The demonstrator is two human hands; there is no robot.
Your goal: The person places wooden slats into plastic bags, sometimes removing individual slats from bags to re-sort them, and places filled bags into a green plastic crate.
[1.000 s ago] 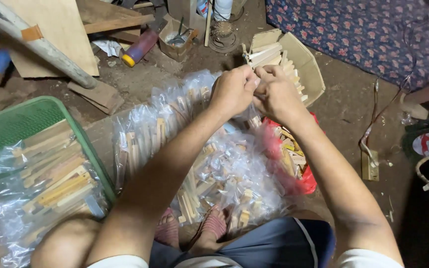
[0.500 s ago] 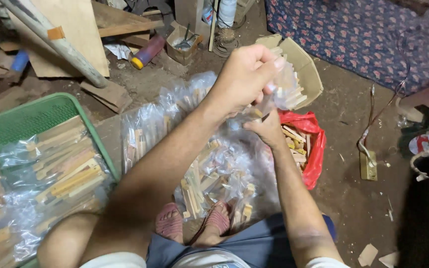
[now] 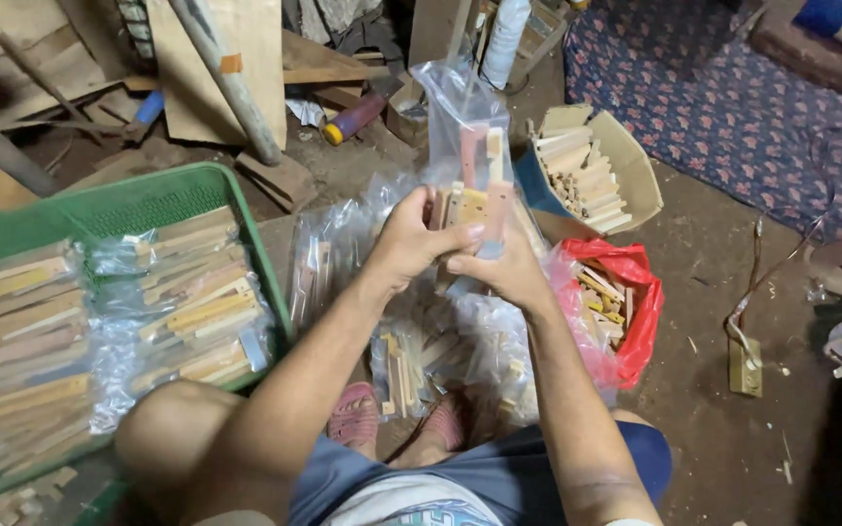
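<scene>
Hands: both are raised together in the middle of the view, above the knees.
Left hand (image 3: 416,244): fingers curled and closed around a bundle of flat wood sticks (image 3: 475,200), thumb pressing on the front of it.
Right hand (image 3: 504,273): closed on the lower end of the same sticks from 5 o'clock, touching the left thumb.
Sticks: upright, their top ends inside a clear bag (image 3: 460,107) that stands open toward 12 o'clock.
Bag risk: the film looks thin, so I judge that a sharp stick corner could tear it if the bundle is pushed in crooked.
Grip risk: the sticks have uneven lengths; one could slip out between the two hands and fall.
Below the hands: a pile of filled clear bags (image 3: 421,341) lies on the floor from 6 to 9 o'clock; a dropped stick would be hard to find there.
2 o'clock: a cardboard box (image 3: 635,161) with loose sticks, just beside the hands.
4 o'clock: a red bag (image 3: 635,312) with small wood pieces, open; an elbow could tip it.
9 o'clock: a green crate (image 3: 138,205) full of packed bags, well apart.
Floor: dirt and wood chips, so fallen sticks may get dirty.
</scene>
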